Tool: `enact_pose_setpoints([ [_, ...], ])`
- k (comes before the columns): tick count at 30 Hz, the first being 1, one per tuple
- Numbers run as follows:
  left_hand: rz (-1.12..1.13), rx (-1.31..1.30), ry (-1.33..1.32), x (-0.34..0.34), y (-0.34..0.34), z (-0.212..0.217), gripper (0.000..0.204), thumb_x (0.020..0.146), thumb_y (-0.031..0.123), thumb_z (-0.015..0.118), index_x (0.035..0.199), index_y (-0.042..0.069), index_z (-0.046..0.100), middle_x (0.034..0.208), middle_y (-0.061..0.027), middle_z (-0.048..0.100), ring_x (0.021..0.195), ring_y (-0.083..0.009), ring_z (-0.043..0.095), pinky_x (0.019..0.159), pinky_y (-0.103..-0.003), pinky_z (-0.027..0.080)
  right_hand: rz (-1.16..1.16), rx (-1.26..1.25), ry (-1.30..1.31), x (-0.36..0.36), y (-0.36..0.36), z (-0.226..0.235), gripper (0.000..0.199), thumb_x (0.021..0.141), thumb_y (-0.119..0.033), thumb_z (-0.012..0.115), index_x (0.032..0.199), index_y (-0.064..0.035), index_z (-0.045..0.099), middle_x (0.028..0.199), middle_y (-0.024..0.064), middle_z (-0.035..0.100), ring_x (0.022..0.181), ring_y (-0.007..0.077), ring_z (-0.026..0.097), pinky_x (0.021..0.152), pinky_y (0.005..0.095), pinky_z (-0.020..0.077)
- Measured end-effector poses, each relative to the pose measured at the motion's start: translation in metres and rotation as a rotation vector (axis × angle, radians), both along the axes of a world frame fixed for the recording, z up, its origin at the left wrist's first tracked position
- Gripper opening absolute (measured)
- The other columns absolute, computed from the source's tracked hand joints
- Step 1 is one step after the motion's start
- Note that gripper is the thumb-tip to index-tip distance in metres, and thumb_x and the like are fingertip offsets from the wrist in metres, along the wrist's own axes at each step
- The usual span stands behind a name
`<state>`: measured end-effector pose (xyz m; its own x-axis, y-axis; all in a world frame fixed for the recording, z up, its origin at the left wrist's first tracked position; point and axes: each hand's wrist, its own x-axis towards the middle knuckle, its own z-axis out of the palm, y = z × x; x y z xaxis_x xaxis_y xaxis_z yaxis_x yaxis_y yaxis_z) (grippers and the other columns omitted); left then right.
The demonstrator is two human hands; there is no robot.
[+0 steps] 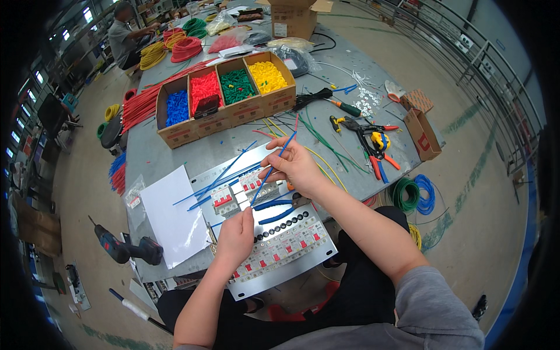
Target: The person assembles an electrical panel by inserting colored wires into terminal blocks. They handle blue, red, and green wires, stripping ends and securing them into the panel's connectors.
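Observation:
A blue wire [269, 171] runs slantwise between my hands over a metal mounting plate [251, 289]. Its upper part is pinched in the fingers of my right hand [298, 166], with some fingers lifted. My left hand [235, 235] is closed at the wire's lower end, near the plate's middle. Under my hands the plate carries a row of circuit breakers [290, 248] with red levers, and a smaller breaker [223, 199] farther back. Blue-handled pliers [273, 205] lie on the plate between my hands. More blue wires [219, 182] lie across its far left part.
Beyond the plate stands a divided cardboard box [226, 121] of coloured caps. To the right lie crimping tools [373, 149], a tape measure [380, 140] and a screwdriver [347, 108]. White paper [174, 216] and a cordless drill [125, 245] are at left. Another person [124, 36] sits far left.

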<state>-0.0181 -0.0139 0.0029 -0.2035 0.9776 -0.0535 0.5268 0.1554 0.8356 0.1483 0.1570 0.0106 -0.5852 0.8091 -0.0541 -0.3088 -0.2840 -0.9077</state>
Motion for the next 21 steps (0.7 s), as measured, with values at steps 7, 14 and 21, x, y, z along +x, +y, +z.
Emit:
enact_pose_setpoints([
  [7, -0.014, -0.159, -0.672, -0.007, 0.0, -0.01, 0.049, 0.111, 0.035, 0.044, 0.07, 0.007, 0.048, 0.055, -0.0006, 0.042, 0.05, -0.0148, 0.035, 0.051, -0.033, 0.029, 0.016, -0.058, 0.035, 0.006, 0.003, 0.004, 0.034, 0.106, -0.013, 0.059, 0.135, -0.0012, 0.046, 0.108, 0.016, 0.069, 0.094, 0.0291, 0.075, 0.076, 0.036, 0.0667],
  [14, -0.142, -0.158, -0.778, -0.007, 0.001, -0.012, 0.049, 0.11, 0.037, 0.045, 0.068, 0.012, 0.041, 0.056, 0.0043, 0.033, 0.051, -0.0108, 0.024, 0.051, -0.031, 0.021, 0.04, -0.115, 0.171, 0.009, 0.006, -0.001, 0.033, 0.107, -0.017, 0.058, 0.134, -0.0022, 0.047, 0.11, 0.0142, 0.067, 0.096, 0.0275, 0.074, 0.081, 0.0368, 0.0654],
  [21, -0.024, 0.084, 0.103, 0.007, -0.005, -0.004, 0.046, 0.107, 0.03, 0.053, 0.068, 0.005, 0.055, 0.054, -0.0135, 0.056, 0.047, -0.0323, 0.05, 0.05, -0.042, 0.038, 0.156, -0.106, -0.062, -0.008, -0.031, -0.003, 0.032, 0.104, -0.01, 0.059, 0.133, -0.0021, 0.047, 0.11, 0.0164, 0.067, 0.1, 0.0286, 0.074, 0.084, 0.0371, 0.0644],
])
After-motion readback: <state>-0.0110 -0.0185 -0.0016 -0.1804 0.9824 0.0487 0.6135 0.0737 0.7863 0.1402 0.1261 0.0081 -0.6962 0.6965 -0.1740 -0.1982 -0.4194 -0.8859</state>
